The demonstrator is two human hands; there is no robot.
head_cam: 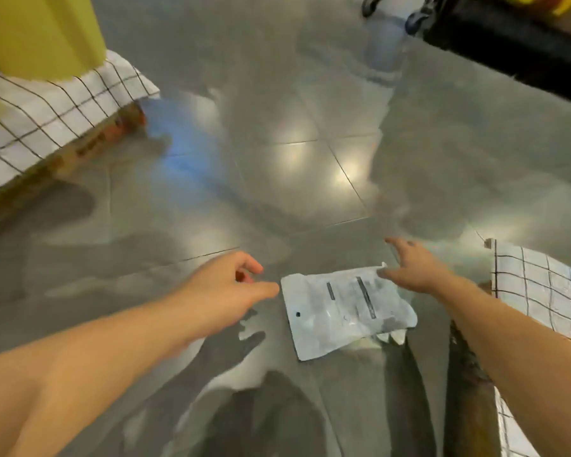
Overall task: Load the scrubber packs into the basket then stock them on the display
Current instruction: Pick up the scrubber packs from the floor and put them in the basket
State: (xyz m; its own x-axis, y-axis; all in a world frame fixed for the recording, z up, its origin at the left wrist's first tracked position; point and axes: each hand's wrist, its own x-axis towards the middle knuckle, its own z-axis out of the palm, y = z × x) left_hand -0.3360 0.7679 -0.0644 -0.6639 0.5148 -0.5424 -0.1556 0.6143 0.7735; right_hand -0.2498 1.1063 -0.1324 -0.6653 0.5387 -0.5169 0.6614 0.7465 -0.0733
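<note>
A white scrubber pack (346, 308) with grey print and a small hang hole is just above the grey tiled floor, low in the middle of the view; whether it lies flat or is in the air I cannot tell. My left hand (228, 285) hovers just left of it, fingers loosely curled, holding nothing. My right hand (412, 268) is spread at the pack's upper right corner, its thumb at the pack's edge; the fingers are straight. No basket is in view.
A box covered in white checked cloth (63, 107) stands at the left with a yellow-green shape (37, 34) above it. More checked cloth (541, 291) is at the right edge. A black wheeled cart (508, 37) is at the top right.
</note>
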